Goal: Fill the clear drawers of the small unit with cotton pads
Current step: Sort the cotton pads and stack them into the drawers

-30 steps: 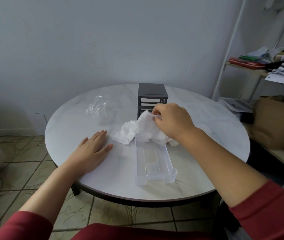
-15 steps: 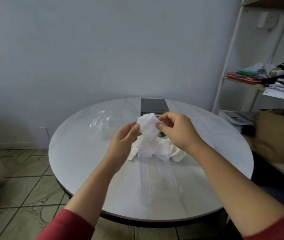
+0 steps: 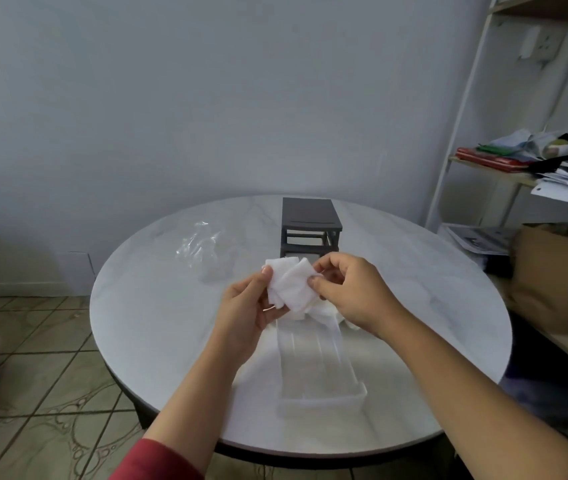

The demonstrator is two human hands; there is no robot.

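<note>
Both hands pinch a small wad of cotton pads [image 3: 291, 285] between them, the left hand [image 3: 244, 306] curled on its left edge and the right hand [image 3: 352, 292] on its right, held above the table [image 3: 158, 306]. Below lies a loose heap [image 3: 324, 315] of more pads at the far end of the clear drawer [image 3: 317, 368], which lies out in front of the dark small unit [image 3: 310, 223]. They seem to be squaring the wad. Next it needs lowering flat into a drawer channel.

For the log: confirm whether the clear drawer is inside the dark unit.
No, the clear drawer lies on the table in front of the dark unit.
</note>
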